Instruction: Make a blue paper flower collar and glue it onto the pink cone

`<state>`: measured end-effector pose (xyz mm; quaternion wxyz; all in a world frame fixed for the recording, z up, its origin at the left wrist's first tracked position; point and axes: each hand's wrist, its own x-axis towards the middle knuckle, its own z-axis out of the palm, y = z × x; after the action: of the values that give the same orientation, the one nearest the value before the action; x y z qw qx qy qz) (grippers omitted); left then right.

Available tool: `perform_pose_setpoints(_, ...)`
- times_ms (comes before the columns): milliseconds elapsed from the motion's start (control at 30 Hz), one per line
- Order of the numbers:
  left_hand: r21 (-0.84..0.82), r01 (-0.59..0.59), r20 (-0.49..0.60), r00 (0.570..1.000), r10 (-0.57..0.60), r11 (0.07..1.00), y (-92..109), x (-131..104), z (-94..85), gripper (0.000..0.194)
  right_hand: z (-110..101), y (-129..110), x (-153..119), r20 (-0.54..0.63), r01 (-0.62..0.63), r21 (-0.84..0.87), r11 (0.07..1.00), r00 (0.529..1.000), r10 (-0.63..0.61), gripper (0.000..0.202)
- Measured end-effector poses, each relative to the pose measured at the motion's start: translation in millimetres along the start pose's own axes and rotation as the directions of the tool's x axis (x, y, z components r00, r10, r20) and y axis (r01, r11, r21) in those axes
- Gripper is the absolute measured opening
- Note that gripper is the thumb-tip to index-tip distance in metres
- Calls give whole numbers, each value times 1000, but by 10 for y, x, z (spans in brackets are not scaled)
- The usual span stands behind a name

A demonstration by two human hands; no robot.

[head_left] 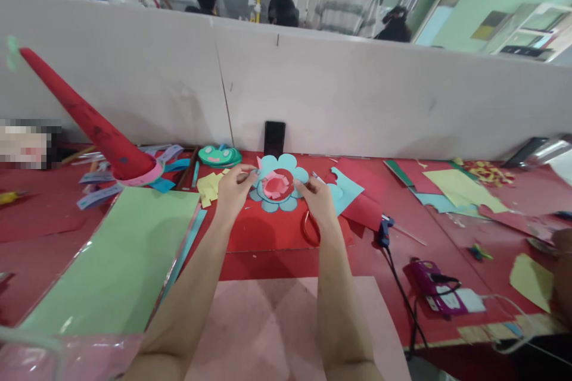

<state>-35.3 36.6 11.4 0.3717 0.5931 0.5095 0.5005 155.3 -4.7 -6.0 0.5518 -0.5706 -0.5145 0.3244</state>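
At the middle of the red bench (277,238), just in front of a dark phone (274,138) propped against the white partition (357,101), lies a paper flower (277,183): a light-blue petal shape with a red disc and a crumpled pink centre. The left hand (232,187) pinches the flower's left edge between thumb and fingertips, nearly closed on the paper; the right hand (318,197) rests on the flower's right edge with its fingers curled close, though whether it grips or only presses the paper I cannot tell. The flower looks very light and thin, floppy at the petals, easy to crease or tear, and its layers may shift if the glue is fresh, so it is best held flat by the outer petals with a gentle pinch. Right of the flower lie a blue glue gun (383,232) and a pink device (431,286) with cables; left of it a green sheet (111,256) and a red paper cone (84,113). A red sign behind the partition carries writing too small to read, and no brand shows.
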Motion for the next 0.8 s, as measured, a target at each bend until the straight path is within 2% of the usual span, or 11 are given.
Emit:
perform_pose_setpoints(200, -82, 39, 64, 997, -33, 996, -50, 12, 31, 22, 13, 17, 7, 8, -14, 21, 1000, 1000, 14, 40)
perform_pose_setpoints(433, -33, 15, 88, 996, -12, 999, -64, -2, 35, 21, -26, 17, 0, 15, -73, 88, 993, 997, 72, 31)
perform_pose_setpoints(600, -30, 31, 104, 994, -27, 999, -71, -8, 68, 27, -4, 75, 29, -58, -34, 45, 998, 998, 37, 26)
perform_pose_setpoints(700, -30, 63, 164, 985, -58, 998, -62, -5, 83, 30, 45, 97, 45, -97, -58, 95, 994, 993, 67, 27)
perform_pose_setpoints(800, -12, 76, 221, 973, -72, 997, -38, -4, 76, 29, 79, 119, 58, -89, -79, 139, 987, 992, 92, 28)
